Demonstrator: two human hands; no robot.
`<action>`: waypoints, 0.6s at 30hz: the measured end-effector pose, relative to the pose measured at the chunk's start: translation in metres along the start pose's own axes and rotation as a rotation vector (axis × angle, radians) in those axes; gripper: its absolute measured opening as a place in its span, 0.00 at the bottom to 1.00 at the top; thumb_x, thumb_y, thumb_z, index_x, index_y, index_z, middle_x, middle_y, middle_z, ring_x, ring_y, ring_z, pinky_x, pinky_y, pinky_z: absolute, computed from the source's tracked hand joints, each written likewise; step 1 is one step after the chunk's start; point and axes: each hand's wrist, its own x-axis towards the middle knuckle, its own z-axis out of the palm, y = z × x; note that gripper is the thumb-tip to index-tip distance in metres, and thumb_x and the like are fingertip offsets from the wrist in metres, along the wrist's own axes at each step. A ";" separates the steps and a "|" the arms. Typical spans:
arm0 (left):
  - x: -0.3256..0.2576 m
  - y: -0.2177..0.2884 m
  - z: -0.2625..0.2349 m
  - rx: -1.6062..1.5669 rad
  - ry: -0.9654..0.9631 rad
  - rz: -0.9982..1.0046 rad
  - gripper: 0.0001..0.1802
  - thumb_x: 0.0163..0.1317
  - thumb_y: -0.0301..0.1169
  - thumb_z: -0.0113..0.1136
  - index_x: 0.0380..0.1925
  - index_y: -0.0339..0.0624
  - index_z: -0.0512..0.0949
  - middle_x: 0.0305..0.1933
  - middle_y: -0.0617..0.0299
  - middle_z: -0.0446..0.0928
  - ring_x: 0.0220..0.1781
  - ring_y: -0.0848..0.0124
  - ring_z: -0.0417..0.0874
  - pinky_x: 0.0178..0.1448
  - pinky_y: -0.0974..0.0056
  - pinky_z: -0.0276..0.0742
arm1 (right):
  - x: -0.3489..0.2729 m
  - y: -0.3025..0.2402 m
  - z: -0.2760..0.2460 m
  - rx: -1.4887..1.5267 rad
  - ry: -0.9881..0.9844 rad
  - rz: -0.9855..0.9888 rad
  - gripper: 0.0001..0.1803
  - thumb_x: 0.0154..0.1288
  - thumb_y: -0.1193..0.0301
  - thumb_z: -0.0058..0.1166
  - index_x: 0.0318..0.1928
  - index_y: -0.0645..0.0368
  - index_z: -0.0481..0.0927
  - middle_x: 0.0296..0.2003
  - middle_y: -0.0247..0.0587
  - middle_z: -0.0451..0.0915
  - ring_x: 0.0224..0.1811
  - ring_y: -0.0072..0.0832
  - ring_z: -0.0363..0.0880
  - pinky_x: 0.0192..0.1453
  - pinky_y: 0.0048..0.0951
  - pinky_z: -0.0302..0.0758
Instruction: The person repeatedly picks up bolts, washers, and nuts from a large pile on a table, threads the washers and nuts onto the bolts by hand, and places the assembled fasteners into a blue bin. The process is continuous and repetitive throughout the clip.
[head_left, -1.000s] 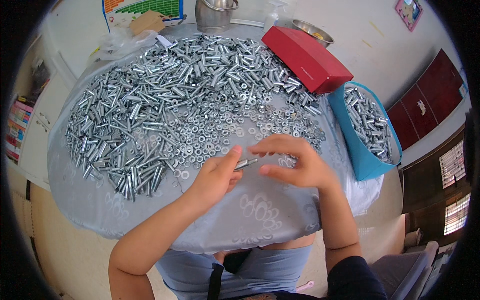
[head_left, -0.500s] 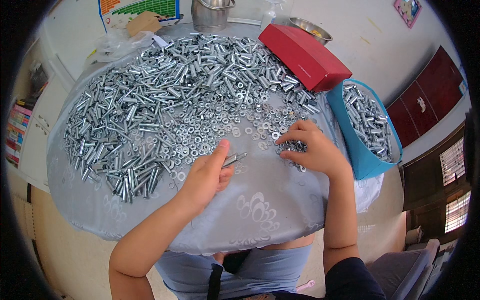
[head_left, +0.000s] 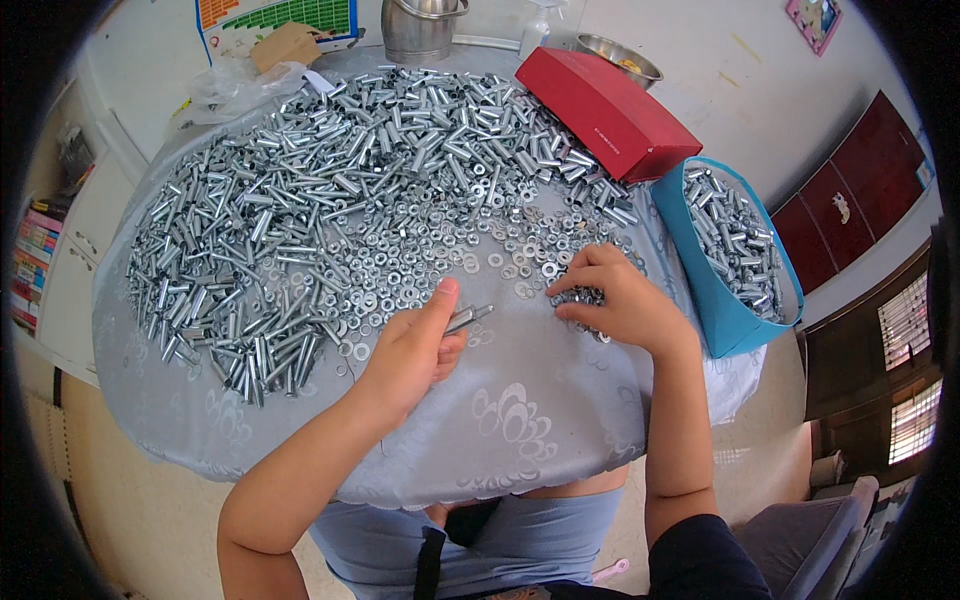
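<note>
My left hand (head_left: 415, 345) is closed around a metal expansion bolt (head_left: 470, 319), whose thin threaded end points right, out past the fingers. My right hand (head_left: 620, 300) reaches over a small heap of dark little nuts (head_left: 584, 296) at the right of the table. Its thumb and fingertips are apart at the heap's left side, and the palm hides part of it. Between the hands and beyond them lie many loose washers and nuts (head_left: 400, 262). A large mound of metal sleeves and bolts (head_left: 290, 190) spreads over the left and far side.
A blue fabric bin (head_left: 712, 300) full of bolts and sleeves stands at the right edge. Behind the mound are a red box (head_left: 610, 115), a metal bowl (head_left: 620, 58), a spray bottle (head_left: 536, 30), a metal pail (head_left: 420, 35) and a plastic bag (head_left: 245, 92). A patterned grey cloth (head_left: 300, 440) covers the table.
My right hand has shifted slightly left and its fingertips have come a little closer together at the small heap. My left hand stays in place with the expansion bolt.
</note>
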 end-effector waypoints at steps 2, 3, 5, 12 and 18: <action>-0.001 0.000 0.000 0.003 -0.001 0.001 0.30 0.68 0.53 0.35 0.09 0.50 0.52 0.11 0.73 0.50 0.14 0.79 0.51 0.21 0.73 0.49 | 0.000 0.001 0.000 -0.004 -0.001 -0.005 0.12 0.46 0.73 0.62 0.36 0.57 0.83 0.33 0.41 0.74 0.43 0.37 0.70 0.50 0.32 0.68; -0.001 0.000 0.000 0.004 -0.002 0.002 0.30 0.68 0.53 0.35 0.09 0.50 0.53 0.11 0.73 0.50 0.14 0.79 0.51 0.20 0.73 0.49 | 0.001 0.001 0.000 -0.004 -0.010 -0.002 0.13 0.46 0.73 0.63 0.36 0.57 0.83 0.33 0.40 0.74 0.42 0.36 0.70 0.49 0.31 0.68; -0.001 0.000 0.000 0.001 0.000 -0.001 0.30 0.67 0.53 0.35 0.09 0.50 0.53 0.11 0.73 0.50 0.14 0.79 0.51 0.21 0.73 0.49 | 0.001 0.001 0.000 -0.004 -0.028 0.005 0.13 0.46 0.74 0.63 0.37 0.56 0.82 0.34 0.39 0.73 0.42 0.33 0.70 0.48 0.30 0.68; -0.001 0.001 0.000 -0.004 -0.002 0.000 0.30 0.67 0.54 0.35 0.09 0.51 0.53 0.11 0.73 0.49 0.14 0.79 0.51 0.21 0.73 0.49 | 0.002 0.002 0.001 0.003 -0.034 0.018 0.13 0.47 0.74 0.63 0.37 0.57 0.82 0.34 0.40 0.75 0.41 0.34 0.71 0.47 0.30 0.69; -0.001 0.002 0.000 0.002 -0.011 0.009 0.30 0.67 0.54 0.35 0.09 0.51 0.53 0.11 0.73 0.49 0.14 0.79 0.51 0.21 0.73 0.48 | 0.002 -0.001 0.000 0.023 -0.022 0.011 0.12 0.47 0.74 0.63 0.36 0.58 0.81 0.34 0.39 0.75 0.41 0.34 0.71 0.46 0.30 0.69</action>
